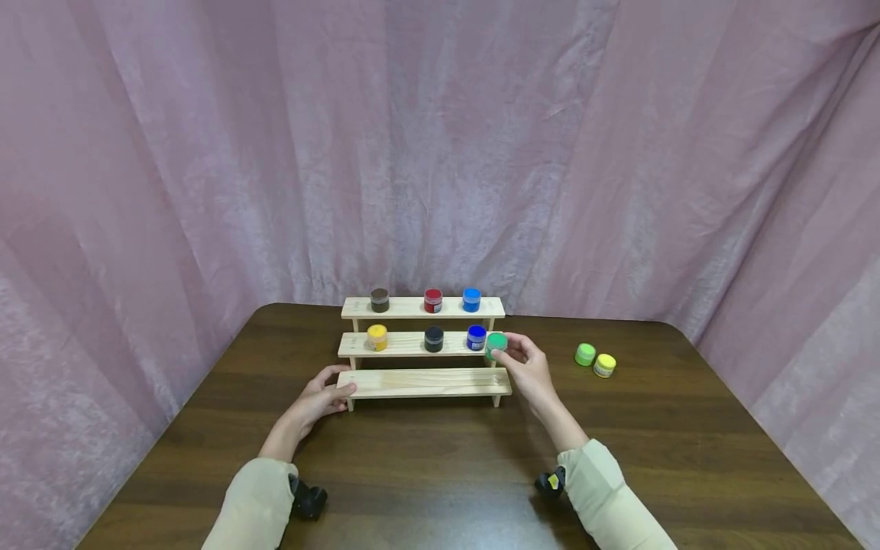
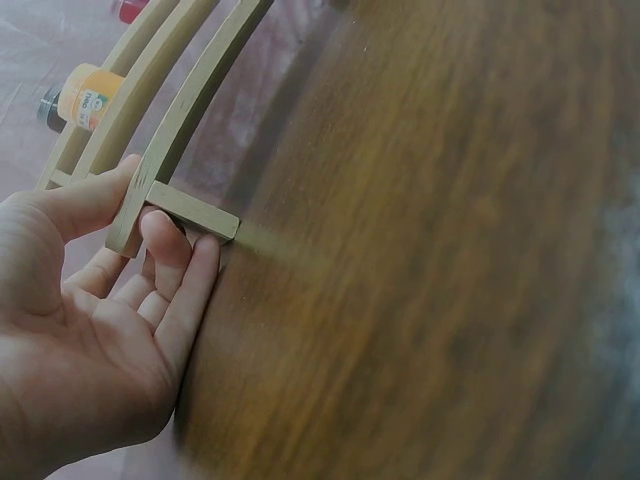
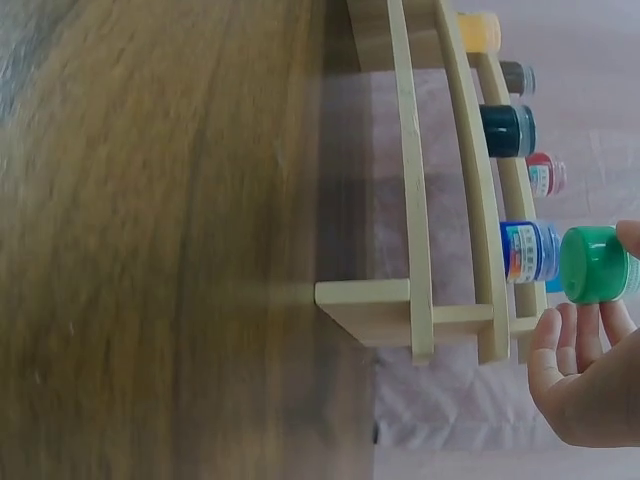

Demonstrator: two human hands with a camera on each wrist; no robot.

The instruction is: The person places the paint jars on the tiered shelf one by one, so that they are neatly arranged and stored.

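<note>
My left hand [image 1: 315, 403] grips the left end of the lowest step of a three-step wooden rack [image 1: 422, 384]; in the left wrist view its thumb lies on the board and fingers curl beneath it. In my right hand [image 1: 533, 376], a green paint jar [image 3: 592, 265] is pinched between thumb and fingers, raised at the right end of the middle step. Beside it stands a dark blue jar [image 1: 477, 338], with a black jar [image 1: 433, 339] and a yellow-orange jar [image 1: 376, 338] further left. The top step bears brown [image 1: 380, 300], red [image 1: 433, 300] and lighter blue [image 1: 471, 299] jars.
A light green jar [image 1: 585, 354] and a yellow jar [image 1: 605, 366] sit close together on the brown wooden table [image 1: 426, 473], right of the rack. Behind the table's far edge hangs a pink curtain [image 1: 440, 153].
</note>
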